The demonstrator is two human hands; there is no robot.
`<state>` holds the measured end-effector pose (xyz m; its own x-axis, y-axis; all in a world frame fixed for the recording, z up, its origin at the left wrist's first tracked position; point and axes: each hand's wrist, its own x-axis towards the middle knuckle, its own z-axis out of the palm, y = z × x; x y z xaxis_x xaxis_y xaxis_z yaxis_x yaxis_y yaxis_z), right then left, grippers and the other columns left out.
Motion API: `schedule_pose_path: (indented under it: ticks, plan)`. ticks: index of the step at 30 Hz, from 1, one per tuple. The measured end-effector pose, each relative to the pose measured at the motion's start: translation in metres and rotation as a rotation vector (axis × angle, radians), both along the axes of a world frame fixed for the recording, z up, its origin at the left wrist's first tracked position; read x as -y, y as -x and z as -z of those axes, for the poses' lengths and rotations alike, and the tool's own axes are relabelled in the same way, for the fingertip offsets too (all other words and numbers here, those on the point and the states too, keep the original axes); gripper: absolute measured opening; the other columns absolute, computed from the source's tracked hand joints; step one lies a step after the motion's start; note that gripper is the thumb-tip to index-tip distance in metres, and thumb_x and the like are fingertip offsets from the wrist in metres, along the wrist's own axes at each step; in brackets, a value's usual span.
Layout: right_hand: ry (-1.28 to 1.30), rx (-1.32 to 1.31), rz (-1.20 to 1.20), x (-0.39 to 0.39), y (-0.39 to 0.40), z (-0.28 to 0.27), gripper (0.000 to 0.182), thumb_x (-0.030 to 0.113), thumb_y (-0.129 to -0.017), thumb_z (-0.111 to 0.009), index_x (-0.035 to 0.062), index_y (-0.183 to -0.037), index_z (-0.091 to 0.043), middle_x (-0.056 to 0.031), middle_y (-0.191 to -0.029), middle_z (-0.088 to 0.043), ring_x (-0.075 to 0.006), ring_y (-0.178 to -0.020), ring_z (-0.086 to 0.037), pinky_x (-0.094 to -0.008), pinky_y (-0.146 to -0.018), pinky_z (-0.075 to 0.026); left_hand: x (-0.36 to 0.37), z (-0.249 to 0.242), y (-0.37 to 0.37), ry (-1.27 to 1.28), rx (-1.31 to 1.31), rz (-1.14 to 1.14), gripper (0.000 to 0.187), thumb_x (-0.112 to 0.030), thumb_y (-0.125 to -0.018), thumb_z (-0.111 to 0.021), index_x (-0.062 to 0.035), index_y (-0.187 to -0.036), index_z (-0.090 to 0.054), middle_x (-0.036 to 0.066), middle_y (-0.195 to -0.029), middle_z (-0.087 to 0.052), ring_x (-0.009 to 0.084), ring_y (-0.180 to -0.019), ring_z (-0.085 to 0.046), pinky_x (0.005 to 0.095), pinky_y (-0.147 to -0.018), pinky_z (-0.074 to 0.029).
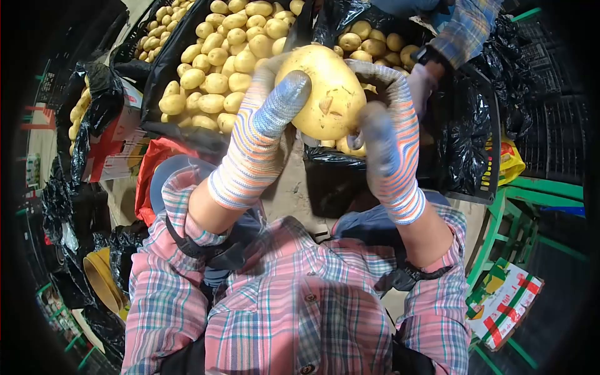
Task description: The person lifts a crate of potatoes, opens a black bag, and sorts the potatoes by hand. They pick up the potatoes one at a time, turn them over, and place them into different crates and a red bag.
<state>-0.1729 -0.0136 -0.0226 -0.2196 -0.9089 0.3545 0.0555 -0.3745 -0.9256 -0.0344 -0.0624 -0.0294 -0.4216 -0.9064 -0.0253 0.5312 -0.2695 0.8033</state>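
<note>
- Large potato (pixel 322 94): located between the two gloved hands, raised above the crates. Its front face shows brown scars and dark specks.
- Left hand (pixel 265 125): pinches the large potato. The thumb presses flat on the near face; the other fingers go behind the potato and are mostly hidden.
- Right hand (pixel 394 134): curled at the opposite side of the large potato, with the thumb at its lower right edge and a bent finger at its upper right edge. The thumb is blurred; whether these fingers pinch or only rest there cannot be told.
- Left crate (pixel 152 94): beyond the left fingers and to their left, lined with black plastic and filled with smaller potatoes (pixel 215 81).
- Middle crate (pixel 325 157): below and beyond the right fingers, holding more potatoes, partly covered by the hands.
- Co-worker's hand (pixel 424 84): just beyond the right fingers, to their right, below a plaid sleeve (pixel 465 34).
- Red bag (pixel 150 178): left of the left fingers, on the near side.
- Printed carton (pixel 505 303): well apart from the right fingers, to the near right, beside a green frame (pixel 494 234).
</note>
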Motion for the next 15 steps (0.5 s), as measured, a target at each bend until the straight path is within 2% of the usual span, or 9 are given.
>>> schedule_pose_path:
  ticks: [1, 4, 6, 8, 10, 11, 12, 14, 15]
  plan:
    - [0.031, -0.053, -0.022, 0.001, 0.001, 0.003, 0.046, 0.025, -0.084, -0.07, 0.0, -0.117, -0.049, -0.0076, -0.108, -0.055, -0.0127, -0.1, -0.052, -0.0279, -0.087, -0.045, 0.001, 0.001, -0.001, 0.0, 0.003, 0.001, 0.068, -0.037, -0.083, -0.068, 0.0019, -0.131, -0.04, 0.013, -0.118, -0.053, 0.0201, -0.11, -0.053, 0.0321, -0.096, -0.043]
    - [-0.031, -0.047, -0.021, 0.003, -0.005, 0.001, 0.048, 0.025, -0.086, -0.068, -0.0012, -0.12, -0.048, -0.0079, -0.11, -0.054, -0.0117, -0.099, -0.052, -0.026, -0.085, -0.045, 0.004, 0.003, -0.002, 0.225, 0.191, -0.116, 0.067, -0.036, -0.084, -0.066, 0.0002, -0.133, -0.038, 0.012, -0.12, -0.052, 0.0209, -0.112, -0.052, 0.0332, -0.096, -0.043]
    - [-0.215, -0.137, -0.122, -0.001, 0.011, -0.003, 0.033, 0.021, -0.097, -0.049, -0.0024, -0.12, -0.053, -0.0085, -0.093, -0.061, -0.012, -0.082, -0.059, -0.0247, -0.078, -0.049, 0.004, -0.001, 0.001, 0.071, 0.043, -0.14, 0.063, -0.036, -0.086, -0.063, -0.0013, -0.134, -0.039, 0.011, -0.121, -0.052, 0.0219, -0.113, -0.052, 0.0335, -0.096, -0.043]
    - [-0.128, -0.175, -0.12, 0.007, 0.03, -0.006, 0.029, 0.017, -0.099, -0.043, -0.0008, -0.117, -0.057, -0.0076, -0.088, -0.063, -0.0124, -0.077, -0.062, -0.0243, -0.075, -0.05, 0.017, 0.006, -0.005, -0.042, -0.072, -0.02, 0.058, -0.038, -0.088, -0.057, -0.0044, -0.133, -0.041, 0.012, -0.125, -0.052, 0.0265, -0.115, -0.053, 0.0426, -0.097, -0.045]
    - [-0.149, -0.209, 0.054, 0.014, 0.053, -0.001, 0.026, 0.017, -0.098, -0.045, 0.0028, -0.111, -0.062, -0.0063, -0.095, -0.065, -0.0111, -0.085, -0.062, -0.0241, -0.075, -0.049, 0.031, 0.013, -0.015, -0.252, -0.292, 0.155, 0.064, -0.043, -0.087, -0.057, -0.0039, -0.135, -0.039, 0.018, -0.129, -0.049, 0.0354, -0.117, -0.051, 0.0499, -0.098, -0.046]
    - [-0.177, -0.23, 0.109, 0.02, 0.072, 0.011, 0.025, 0.017, -0.098, -0.046, 0.0036, -0.111, -0.063, -0.007, -0.096, -0.065, -0.0115, -0.086, -0.062, -0.0239, -0.076, -0.049, 0.033, 0.015, -0.016, -0.34, -0.354, 0.103, 0.065, -0.046, -0.086, -0.058, -0.0026, -0.132, -0.042, 0.02, -0.126, -0.051, 0.0399, -0.111, -0.054, 0.0517, -0.093, -0.049]
    - [-0.2, -0.25, 0.165, 0.024, 0.09, 0.028, 0.024, 0.016, -0.097, -0.047, 0.0044, -0.11, -0.064, -0.0076, -0.097, -0.065, -0.0118, -0.087, -0.062, -0.0237, -0.077, -0.049, 0.035, 0.016, -0.019, -0.343, -0.361, 0.108, 0.065, -0.046, -0.086, -0.058, -0.0026, -0.132, -0.042, 0.02, -0.126, -0.051, 0.0399, -0.111, -0.054, 0.0517, -0.093, -0.049]
    - [-0.436, -0.576, 0.236, 0.027, 0.112, 0.056, 0.025, 0.017, -0.093, -0.052, 0.0062, -0.112, -0.063, -0.0107, -0.1, -0.066, -0.0152, -0.088, -0.063, -0.0255, -0.079, -0.049, 0.041, 0.015, -0.022, -0.465, -0.442, 0.158, 0.055, -0.048, -0.088, -0.055, -0.007, -0.124, -0.05, 0.017, -0.12, -0.056, 0.0354, -0.108, -0.058, 0.0523, -0.087, -0.052]
    - [-0.583, -0.69, 0.119, 0.024, 0.113, 0.072, 0.029, 0.022, -0.091, -0.055, 0.0069, -0.114, -0.063, -0.014, -0.103, -0.065, -0.02, -0.092, -0.063, -0.0286, -0.083, -0.048, 0.043, 0.016, -0.021, -0.497, -0.467, 0.168, 0.055, -0.051, -0.088, -0.054, -0.0083, -0.122, -0.051, 0.018, -0.121, -0.055, 0.0386, -0.101, -0.06, 0.0537, -0.083, -0.054]
